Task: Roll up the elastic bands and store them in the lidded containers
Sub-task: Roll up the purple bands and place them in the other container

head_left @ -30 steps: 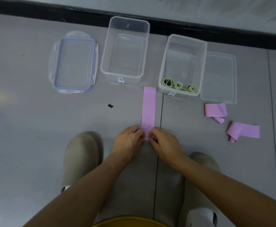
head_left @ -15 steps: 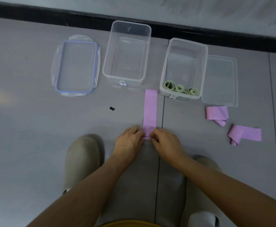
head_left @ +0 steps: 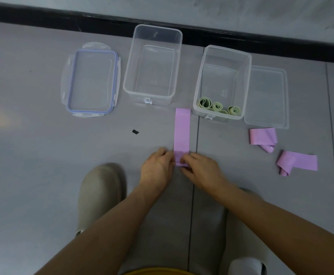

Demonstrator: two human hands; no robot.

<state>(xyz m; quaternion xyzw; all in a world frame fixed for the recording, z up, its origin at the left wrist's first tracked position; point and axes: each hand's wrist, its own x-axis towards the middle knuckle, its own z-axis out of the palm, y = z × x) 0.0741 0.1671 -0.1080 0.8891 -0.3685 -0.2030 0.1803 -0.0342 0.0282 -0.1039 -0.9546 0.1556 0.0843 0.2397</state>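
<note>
Head cam, the only view I've got. My landmark is the clear container (head_left: 246, 86) with the green rolls (head_left: 217, 107) sitting against its near wall. The purple band (head_left: 182, 132) lies flat on the floor, its far end just beside that container's near-left corner, and the strip runs from there straight toward the person. Its near end is turned up into a small fold or roll. The left hand (head_left: 158, 167) and right hand (head_left: 199, 169) both have their fingers curled in tight on that end, pinching it from either side.

Left of the container stands a second clear container (head_left: 147, 99), and further left lies a blue-sealed lid (head_left: 91, 82). Touching the container's right side is a clear lid (head_left: 266, 96). Nearer than that lid are two loose purple bands, one crumpled (head_left: 262, 136) and one partly folded (head_left: 299, 162). Well to the near left there's a black speck (head_left: 135, 132) and a beige shoe (head_left: 100, 193).
</note>
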